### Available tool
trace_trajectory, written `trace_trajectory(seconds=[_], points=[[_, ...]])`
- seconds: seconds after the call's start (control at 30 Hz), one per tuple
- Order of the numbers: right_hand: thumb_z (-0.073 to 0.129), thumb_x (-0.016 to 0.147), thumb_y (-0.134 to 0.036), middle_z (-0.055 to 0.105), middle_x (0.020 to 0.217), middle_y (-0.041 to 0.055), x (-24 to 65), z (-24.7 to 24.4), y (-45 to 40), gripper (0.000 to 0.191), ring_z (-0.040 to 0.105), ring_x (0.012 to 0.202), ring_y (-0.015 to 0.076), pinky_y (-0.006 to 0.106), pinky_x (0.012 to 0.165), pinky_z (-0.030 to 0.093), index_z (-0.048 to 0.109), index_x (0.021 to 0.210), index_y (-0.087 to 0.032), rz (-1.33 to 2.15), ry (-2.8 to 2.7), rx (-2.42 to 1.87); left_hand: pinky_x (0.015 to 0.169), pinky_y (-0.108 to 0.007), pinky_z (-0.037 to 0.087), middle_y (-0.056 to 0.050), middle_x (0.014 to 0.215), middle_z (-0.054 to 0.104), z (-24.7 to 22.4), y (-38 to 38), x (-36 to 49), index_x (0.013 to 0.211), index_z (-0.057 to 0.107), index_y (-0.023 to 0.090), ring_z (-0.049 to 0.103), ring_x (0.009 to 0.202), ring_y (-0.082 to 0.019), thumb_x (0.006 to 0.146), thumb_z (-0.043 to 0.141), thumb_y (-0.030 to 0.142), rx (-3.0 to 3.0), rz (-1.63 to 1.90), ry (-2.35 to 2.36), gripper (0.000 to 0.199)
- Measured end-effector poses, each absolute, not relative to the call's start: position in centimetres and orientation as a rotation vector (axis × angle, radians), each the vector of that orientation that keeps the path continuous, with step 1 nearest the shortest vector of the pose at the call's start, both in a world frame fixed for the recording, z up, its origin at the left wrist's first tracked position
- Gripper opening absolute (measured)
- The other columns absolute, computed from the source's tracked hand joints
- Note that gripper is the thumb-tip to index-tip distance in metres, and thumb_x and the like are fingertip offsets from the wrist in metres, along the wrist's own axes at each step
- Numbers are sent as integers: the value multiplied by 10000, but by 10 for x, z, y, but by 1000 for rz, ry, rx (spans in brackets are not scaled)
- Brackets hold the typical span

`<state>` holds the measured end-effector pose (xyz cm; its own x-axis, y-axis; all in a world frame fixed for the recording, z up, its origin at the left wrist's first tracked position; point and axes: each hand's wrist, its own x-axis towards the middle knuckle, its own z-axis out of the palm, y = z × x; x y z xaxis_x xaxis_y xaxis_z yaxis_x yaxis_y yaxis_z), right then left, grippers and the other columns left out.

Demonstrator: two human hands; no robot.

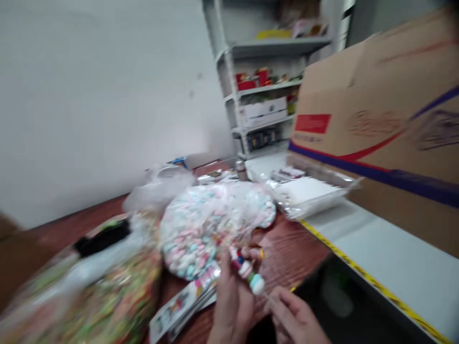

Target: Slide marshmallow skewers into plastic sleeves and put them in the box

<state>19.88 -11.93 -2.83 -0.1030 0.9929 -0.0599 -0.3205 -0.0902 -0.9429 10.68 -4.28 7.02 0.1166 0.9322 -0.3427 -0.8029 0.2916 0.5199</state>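
Observation:
My left hand [231, 296] is closed around a skewer of soft-looking candies [247, 272] in pink, white, green and pale blue, a white piece at its near end. Close to that end, my right hand [294, 315] has its fingers pinched together, seemingly on a thin stick end, though blur hides it. Behind both hands lies a large clear bag of pastel marshmallows [190, 239], pink, white and blue. Beside my left wrist is a stack of printed flat packs [186, 306].
A big clear bag of green and orange sweets [118, 296] fills the left. On the right, a tall cardboard box [376, 124] stands on a white surface [358, 234] edged with yellow-black tape, near a clear-wrapped white pack [311, 188]. Metal shelves [272, 86] rise behind.

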Motion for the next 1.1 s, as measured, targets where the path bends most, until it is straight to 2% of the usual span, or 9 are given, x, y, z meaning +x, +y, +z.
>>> trace_trajectory(seconds=[0.07, 0.2, 0.37, 0.47, 0.6, 0.67, 0.8, 0.93, 1.1], points=[[492, 962, -422, 552, 623, -26, 201, -35, -113, 308, 541, 527, 82, 171, 513, 447, 592, 769, -204, 1111, -1174, -1123, 756, -335, 576, -40, 714, 619, 57, -36, 105, 767, 634, 139, 633, 690, -160, 938, 533, 324, 196, 1311, 610, 271], [511, 937, -219, 657, 721, 16, 213, -39, -107, 127, 641, 626, 127, 188, 614, 495, 630, 893, -216, 383, -1626, -1274, 714, -297, 576, -32, 725, 627, 50, -29, 107, 815, 621, 145, 639, 675, -147, 912, 591, 305, 90, 1354, 671, 190], [553, 895, -110, 691, 684, 48, 218, -45, -95, 204, 636, 570, 172, 272, 601, 482, 630, 1083, -127, -346, -1836, -1129, 661, -264, 566, -38, 725, 639, 48, -21, 111, 817, 615, 147, 637, 650, -140, 896, 621, 302, 33, 1364, 780, 174], [536, 913, -139, 670, 670, 19, 215, -47, -90, 159, 622, 563, 152, 243, 582, 477, 645, 1027, -163, -130, -1795, -1200, 682, -281, 570, -47, 710, 636, 41, -18, 111, 778, 619, 142, 639, 655, -148, 915, 584, 330, 17, 1327, 756, 236], [472, 968, -310, 598, 676, -10, 208, -48, -86, 230, 584, 586, 116, 177, 553, 464, 620, 830, -201, 564, -1458, -1375, 769, -326, 573, -101, 852, 691, 29, -10, 102, 875, 665, 117, 679, 790, -196, 908, 587, 305, 83, 1245, 707, 206], [496, 948, -452, 498, 603, -42, 207, -51, -84, 328, 480, 519, 96, 180, 489, 400, 590, 760, -200, 973, -1215, -1349, 801, -353, 568, -108, 979, 709, 22, -5, 94, 991, 668, 134, 692, 840, -213, 873, 632, 238, 164, 1251, 727, 161], [573, 865, -607, 304, 497, -112, 212, -57, -78, 433, 246, 412, 53, 185, 403, 209, 506, 727, -202, 1463, -881, -1158, 848, -429, 547, -72, 1059, 711, 14, 4, 72, 1083, 650, 217, 703, 847, -234, 781, 709, 125, 381, 1151, 676, 321], [648, 806, -625, 276, 454, -133, 218, -53, -75, 470, 179, 387, 36, 179, 387, 198, 462, 693, -209, 1596, -738, -1053, 855, -452, 535, -95, 1047, 700, 18, 6, 57, 912, 687, 170, 694, 848, -252, 795, 708, 234, 498, 1018, 520, 135], [660, 766, -666, 248, 450, -140, 218, -48, -77, 504, 134, 370, 27, 169, 360, 194, 440, 688, -220, 1753, -669, -1002, 877, -441, 527, -99, 847, 692, 22, 8, 67, 653, 630, 134, 681, 845, -251, 848, 661, 376, 439, 1055, 492, 313]])
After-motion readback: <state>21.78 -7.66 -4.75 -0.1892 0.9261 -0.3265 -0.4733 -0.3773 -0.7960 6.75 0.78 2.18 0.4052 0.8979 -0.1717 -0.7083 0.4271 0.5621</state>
